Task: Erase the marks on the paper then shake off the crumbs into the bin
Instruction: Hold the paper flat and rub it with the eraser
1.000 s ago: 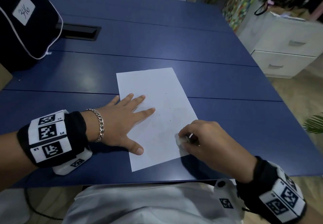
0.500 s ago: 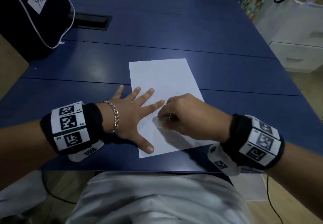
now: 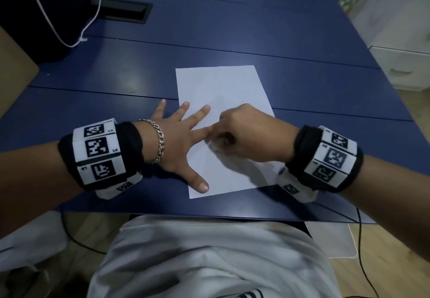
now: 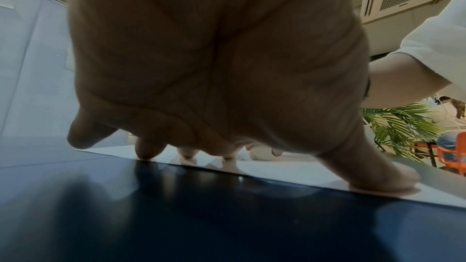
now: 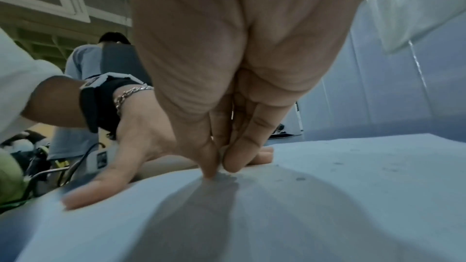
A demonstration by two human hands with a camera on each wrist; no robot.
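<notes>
My right hand (image 3: 251, 135), pinching the eraser (image 3: 213, 144), has slid left across the paper (image 3: 223, 83) to my flat, spread left hand (image 3: 179, 141).

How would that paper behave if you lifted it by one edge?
Probably floppy: the paper is one thin sheet lying flat on the table. Likely light and apt to slide, since the left hand presses it down while the right hand rubs with the eraser.
</notes>
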